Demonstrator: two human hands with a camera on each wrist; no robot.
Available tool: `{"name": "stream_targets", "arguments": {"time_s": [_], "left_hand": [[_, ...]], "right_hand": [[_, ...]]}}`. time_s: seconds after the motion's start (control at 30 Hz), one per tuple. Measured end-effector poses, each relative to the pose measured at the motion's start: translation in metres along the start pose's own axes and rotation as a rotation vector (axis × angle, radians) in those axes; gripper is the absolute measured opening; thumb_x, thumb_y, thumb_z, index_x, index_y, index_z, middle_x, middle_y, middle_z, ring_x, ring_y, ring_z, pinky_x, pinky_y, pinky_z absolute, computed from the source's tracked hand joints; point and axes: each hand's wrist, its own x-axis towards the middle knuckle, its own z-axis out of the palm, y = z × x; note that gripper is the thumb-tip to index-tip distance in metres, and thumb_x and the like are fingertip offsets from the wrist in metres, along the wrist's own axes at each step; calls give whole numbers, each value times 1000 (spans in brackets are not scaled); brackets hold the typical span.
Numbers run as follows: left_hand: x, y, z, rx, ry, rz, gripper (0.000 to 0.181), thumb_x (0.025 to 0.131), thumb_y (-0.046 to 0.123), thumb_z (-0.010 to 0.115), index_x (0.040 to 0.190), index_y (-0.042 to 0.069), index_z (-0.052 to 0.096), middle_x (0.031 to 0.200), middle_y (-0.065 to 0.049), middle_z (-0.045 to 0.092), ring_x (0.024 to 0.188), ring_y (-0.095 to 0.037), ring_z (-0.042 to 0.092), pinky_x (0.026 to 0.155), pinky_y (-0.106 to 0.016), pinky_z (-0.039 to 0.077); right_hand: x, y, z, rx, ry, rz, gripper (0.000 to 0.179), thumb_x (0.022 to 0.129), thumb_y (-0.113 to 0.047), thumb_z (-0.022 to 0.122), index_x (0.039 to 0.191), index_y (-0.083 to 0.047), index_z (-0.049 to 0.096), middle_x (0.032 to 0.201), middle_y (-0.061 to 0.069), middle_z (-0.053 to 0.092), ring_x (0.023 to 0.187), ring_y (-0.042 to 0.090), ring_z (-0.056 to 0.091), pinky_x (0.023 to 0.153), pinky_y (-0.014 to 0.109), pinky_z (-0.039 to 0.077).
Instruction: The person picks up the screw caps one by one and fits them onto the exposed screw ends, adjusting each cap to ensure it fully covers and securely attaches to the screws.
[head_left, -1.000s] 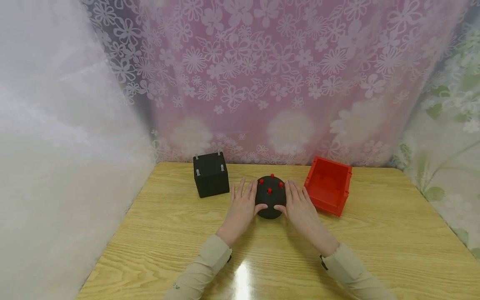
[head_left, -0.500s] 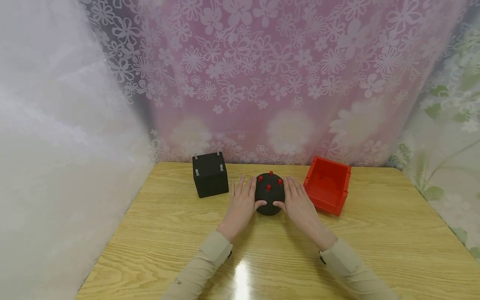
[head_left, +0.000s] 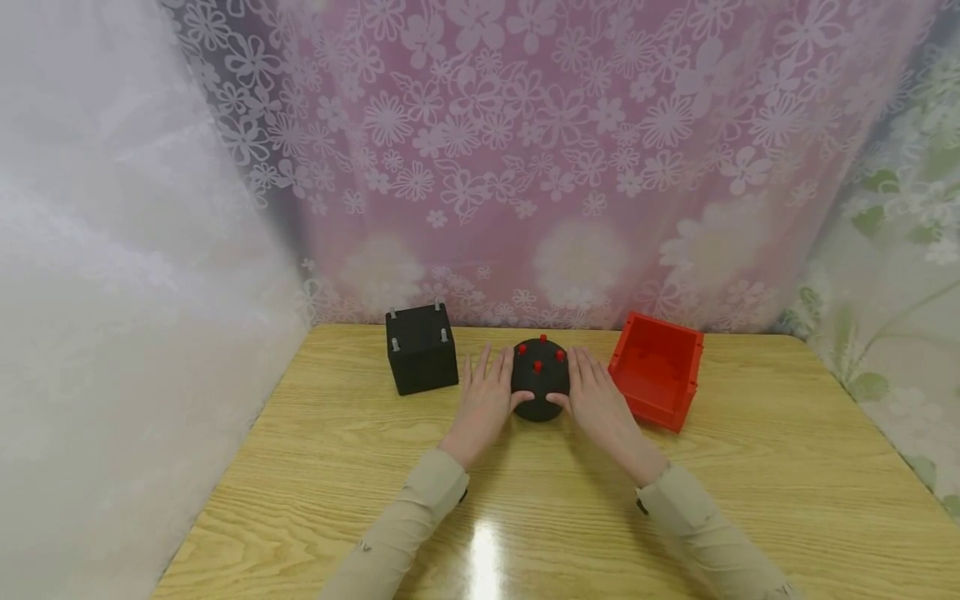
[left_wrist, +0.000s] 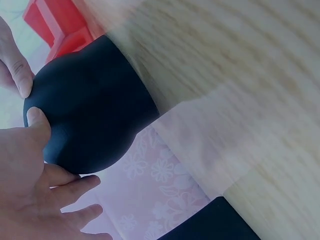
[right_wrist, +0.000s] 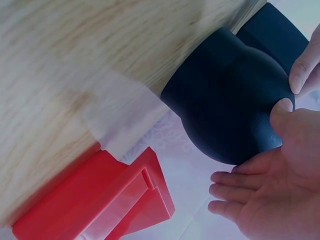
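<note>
Mid-table in the head view stands a black bulbous thing with red pegs [head_left: 541, 392] on its top. Both wrist views show its round upper body and straight-sided lower part. My left hand [head_left: 483, 408] holds its left side, thumb [left_wrist: 36, 117] across the near face and fingers spread along the flank. Mirroring it, my right hand [head_left: 600, 408] holds the right side, its thumb [right_wrist: 281, 112] also on the near face. The two thumb tips lie a short way apart. My other fingertips stick out past the thing's sides.
To the left on the wooden table [head_left: 337, 483] stands a black box [head_left: 422, 354] with several metal posts on top. An open red bin [head_left: 656, 375] lies just right of my right hand. A pink floral curtain [head_left: 480, 167] hangs behind the table's far edge.
Both hands and the black bulbous thing have shifted slightly away from me, toward the table's far edge. The black box and red bin stay where they were.
</note>
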Motion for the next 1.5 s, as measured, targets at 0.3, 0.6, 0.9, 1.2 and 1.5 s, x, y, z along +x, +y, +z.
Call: {"name": "stream_targets", "arguments": {"time_s": [0.3, 0.6, 0.9, 1.2, 1.5], "left_hand": [[10, -2, 2, 5, -25, -9, 83, 100, 57, 43, 160, 3, 26, 161, -10, 38, 153, -34, 24, 119, -59, 29], [21, -4, 6, -7, -30, -23, 82, 100, 58, 44, 159, 3, 30, 158, -12, 42, 152, -33, 25, 119, -58, 28], [30, -6, 5, -5, -37, -31, 81, 100, 57, 44, 159, 2, 30, 158, -12, 42, 151, -34, 28, 120, -58, 26], [40, -8, 8, -7, -31, -36, 82, 101, 57, 44, 159, 2, 28, 159, -12, 40, 152, -34, 27, 119, -58, 29], [50, -11, 11, -36, -62, -51, 84, 100, 58, 42, 161, 2, 24, 159, -13, 41, 153, -34, 25, 121, -58, 25]], "right_hand": [[8, 6, 6, -21, -17, -4, 84, 92, -44, 70, 141, 20, 45, 138, 35, 54, 128, 44, 56, 110, 52, 44], [19, 12, 9, -17, -55, 0, 84, 92, -43, 70, 140, 21, 45, 138, 36, 54, 128, 45, 55, 110, 54, 43], [26, 17, 12, -14, -43, 7, 83, 92, -43, 70, 138, 22, 46, 136, 36, 55, 126, 46, 56, 109, 53, 44], [36, 24, 18, -8, -80, 15, 82, 93, -41, 70, 140, 21, 45, 141, 36, 51, 132, 46, 51, 112, 53, 41], [41, 30, 20, -63, -110, -17, 81, 95, -41, 68, 142, 21, 43, 145, 35, 48, 135, 45, 49, 112, 52, 41]]}}
